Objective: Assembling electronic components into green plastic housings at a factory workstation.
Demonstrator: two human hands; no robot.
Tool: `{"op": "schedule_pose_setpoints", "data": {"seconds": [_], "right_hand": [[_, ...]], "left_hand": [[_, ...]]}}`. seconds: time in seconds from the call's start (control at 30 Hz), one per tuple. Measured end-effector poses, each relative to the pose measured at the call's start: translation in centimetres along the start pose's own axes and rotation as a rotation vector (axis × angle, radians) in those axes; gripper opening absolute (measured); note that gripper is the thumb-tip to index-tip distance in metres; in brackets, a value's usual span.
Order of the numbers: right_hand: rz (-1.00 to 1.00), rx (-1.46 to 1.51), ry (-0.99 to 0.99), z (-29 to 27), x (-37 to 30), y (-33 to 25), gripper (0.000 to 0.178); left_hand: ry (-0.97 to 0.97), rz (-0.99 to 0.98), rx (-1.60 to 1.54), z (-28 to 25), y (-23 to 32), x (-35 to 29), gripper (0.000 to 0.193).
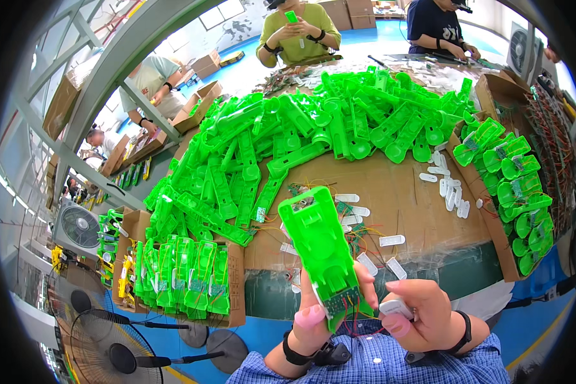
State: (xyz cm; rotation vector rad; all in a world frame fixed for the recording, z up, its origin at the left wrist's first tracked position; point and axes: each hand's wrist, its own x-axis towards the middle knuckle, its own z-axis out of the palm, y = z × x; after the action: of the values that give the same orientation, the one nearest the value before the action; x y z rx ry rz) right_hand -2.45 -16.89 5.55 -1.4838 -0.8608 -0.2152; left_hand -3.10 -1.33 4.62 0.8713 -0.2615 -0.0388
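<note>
My left hand (pixel 310 317) is closed round the lower end of a green plastic housing half (pixel 317 237), held up above the table's near edge with its inside showing. A small dark green circuit board (pixel 339 302) sits in the lower end of that housing, and thin red and dark wires hang from it. Just to the right, my right hand (pixel 425 307) pinches a small whitish rounded piece (pixel 397 308) between thumb and fingers, apart from the housing. Printing covers its face. Wires trail below it; whether they join the piece, I cannot tell.
A big heap of green housings (pixel 288 134) covers the table's far side. White oval pieces (pixel 451 192) and rectangular white frames (pixel 392 240) lie on the cardboard (pixel 275 243). Filled boxes stand left (pixel 235 281) and right (pixel 502 256). Co-workers sit beyond; a fan (pixel 121 355) stands lower left.
</note>
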Motion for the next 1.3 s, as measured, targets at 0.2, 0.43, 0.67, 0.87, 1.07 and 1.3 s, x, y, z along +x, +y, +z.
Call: {"op": "schedule_pose_setpoints", "data": {"seconds": [0.2,0.43,0.67,0.87,1.07,1.3], "right_hand": [[-0.200,-0.297,-0.002,0.5,1.5,-0.2,0.031],[-0.175,-0.388,0.067,1.4,1.3,0.3,0.029],[-0.242,-0.470,-0.016,1.1,1.3,0.4,0.030],[-0.172,-0.517,-0.172,0.5,2.3,-1.1,0.029],[-0.262,-0.530,-0.272,-0.2,1.7,-0.1,0.029],[-0.243,-0.534,-0.359,-0.6,1.5,-0.4,0.025]], "left_hand": [[0.089,0.100,0.097,0.6,-0.5,0.0,0.060],[-0.041,0.001,0.077,-0.4,-0.3,-0.2,0.066],[-0.060,-0.081,0.145,0.0,0.0,-0.6,0.070],[-0.084,-0.147,0.154,-0.2,0.2,-1.3,0.071],[-0.102,-0.171,0.213,-0.5,-0.1,-2.0,0.070],[-0.076,-0.017,0.310,-0.3,-1.5,-3.1,0.069]]}}
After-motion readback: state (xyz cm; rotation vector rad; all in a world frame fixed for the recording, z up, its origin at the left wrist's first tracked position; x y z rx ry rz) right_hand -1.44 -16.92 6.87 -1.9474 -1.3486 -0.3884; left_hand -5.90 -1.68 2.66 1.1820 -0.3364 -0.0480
